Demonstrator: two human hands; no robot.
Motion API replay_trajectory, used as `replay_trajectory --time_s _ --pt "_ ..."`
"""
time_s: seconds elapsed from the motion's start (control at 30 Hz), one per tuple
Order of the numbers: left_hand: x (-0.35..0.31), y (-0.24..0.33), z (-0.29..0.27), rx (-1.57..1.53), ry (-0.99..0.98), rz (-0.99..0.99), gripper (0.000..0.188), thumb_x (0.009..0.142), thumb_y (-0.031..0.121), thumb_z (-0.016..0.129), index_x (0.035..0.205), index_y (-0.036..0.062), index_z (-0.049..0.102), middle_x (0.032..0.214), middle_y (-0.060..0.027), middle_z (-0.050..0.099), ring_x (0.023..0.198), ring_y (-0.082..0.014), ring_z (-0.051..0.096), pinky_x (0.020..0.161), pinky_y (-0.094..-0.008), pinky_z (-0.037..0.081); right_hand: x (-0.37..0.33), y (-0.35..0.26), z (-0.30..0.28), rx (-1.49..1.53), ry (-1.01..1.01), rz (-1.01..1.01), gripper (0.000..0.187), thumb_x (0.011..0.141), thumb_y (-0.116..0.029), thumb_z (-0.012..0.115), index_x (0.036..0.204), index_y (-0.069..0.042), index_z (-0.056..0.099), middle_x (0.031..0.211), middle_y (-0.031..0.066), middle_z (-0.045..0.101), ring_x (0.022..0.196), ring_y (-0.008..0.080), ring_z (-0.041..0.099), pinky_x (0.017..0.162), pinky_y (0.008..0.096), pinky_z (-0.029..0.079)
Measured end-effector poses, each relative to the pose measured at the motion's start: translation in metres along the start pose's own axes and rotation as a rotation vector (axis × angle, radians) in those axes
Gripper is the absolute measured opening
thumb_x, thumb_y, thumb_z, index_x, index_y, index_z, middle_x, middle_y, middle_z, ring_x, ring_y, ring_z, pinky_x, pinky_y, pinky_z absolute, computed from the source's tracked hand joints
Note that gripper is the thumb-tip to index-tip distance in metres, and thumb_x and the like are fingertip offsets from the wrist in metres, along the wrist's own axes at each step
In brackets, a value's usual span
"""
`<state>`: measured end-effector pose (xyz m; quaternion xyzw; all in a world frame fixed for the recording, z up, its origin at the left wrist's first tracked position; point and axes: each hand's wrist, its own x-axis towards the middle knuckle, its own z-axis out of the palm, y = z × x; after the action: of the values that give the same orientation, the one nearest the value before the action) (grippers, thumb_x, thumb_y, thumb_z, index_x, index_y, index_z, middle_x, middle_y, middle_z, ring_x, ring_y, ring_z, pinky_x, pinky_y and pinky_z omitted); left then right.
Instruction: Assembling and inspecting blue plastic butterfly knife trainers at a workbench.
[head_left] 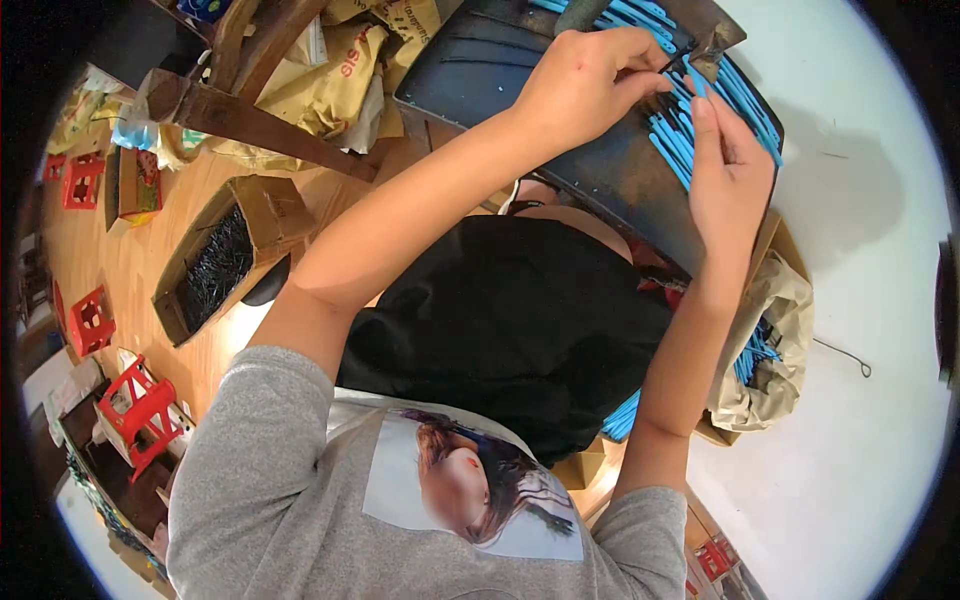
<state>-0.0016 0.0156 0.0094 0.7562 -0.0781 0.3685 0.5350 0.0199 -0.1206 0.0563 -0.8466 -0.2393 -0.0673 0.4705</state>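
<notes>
My left hand [585, 85] is closed in a pinch above the dark worktable, its fingertips on a thin black piece [681, 54]. Close beside it, my right hand [732, 170] grips a slim blue stick [696, 84] between thumb and fingers. The black piece and the blue stick come together between the two hands; whether they are joined I cannot make out. A small brownish metal fixture [708, 62] stands just behind the fingertips. Several more blue sticks [672, 145] lie on the table under and around my right hand.
Thin black strips [490, 50] and a dark rounded bar [580, 14] are on the worktable [600, 170]. A cardboard box [265, 215] of black pieces stands on the floor at left. A paper-lined box [775, 370] with blue sticks is at right, beside the white wall [870, 180].
</notes>
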Motion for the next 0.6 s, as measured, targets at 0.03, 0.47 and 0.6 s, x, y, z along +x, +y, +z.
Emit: replay_trajectory --time_s 0.03,0.47,0.6 --pt "0.000 -0.001 0.000 -0.041 -0.029 -0.018 0.013 0.071 0.010 0.064 0.077 0.0015 0.056 0.065 -0.0087 0.060 0.060 -0.0141 0.060 0.051 -0.0234 0.045 -0.003 0.002 0.003 0.008 0.029 -0.053 0.022 0.081 -0.019 0.054 0.092 -0.001 0.060 0.074 0.0082 0.060 0.067 0.0114 0.053 0.063 0.0228 0.041" --pt "-0.032 0.008 -0.023 0.332 -0.274 -0.056 0.016 0.066 0.012 0.067 0.077 0.0022 0.060 0.071 -0.0083 0.060 0.065 -0.0238 0.059 0.058 -0.0273 0.047 -0.039 0.016 -0.012 -0.559 -0.139 -0.262 0.021 0.070 -0.016 0.063 0.090 -0.010 0.063 0.075 0.0093 0.053 0.071 0.0257 0.046 0.068 0.0326 0.040" --pt "-0.043 0.003 -0.008 0.381 -0.103 -0.007 0.014 0.067 0.009 0.065 0.079 0.0038 0.061 0.078 -0.0085 0.061 0.070 -0.0223 0.059 0.061 -0.0265 0.047 -0.036 0.039 -0.035 -0.675 -0.128 -0.298 0.026 0.066 -0.016 0.066 0.092 -0.013 0.063 0.082 0.0096 0.053 0.080 0.0271 0.046 0.072 0.0335 0.038"
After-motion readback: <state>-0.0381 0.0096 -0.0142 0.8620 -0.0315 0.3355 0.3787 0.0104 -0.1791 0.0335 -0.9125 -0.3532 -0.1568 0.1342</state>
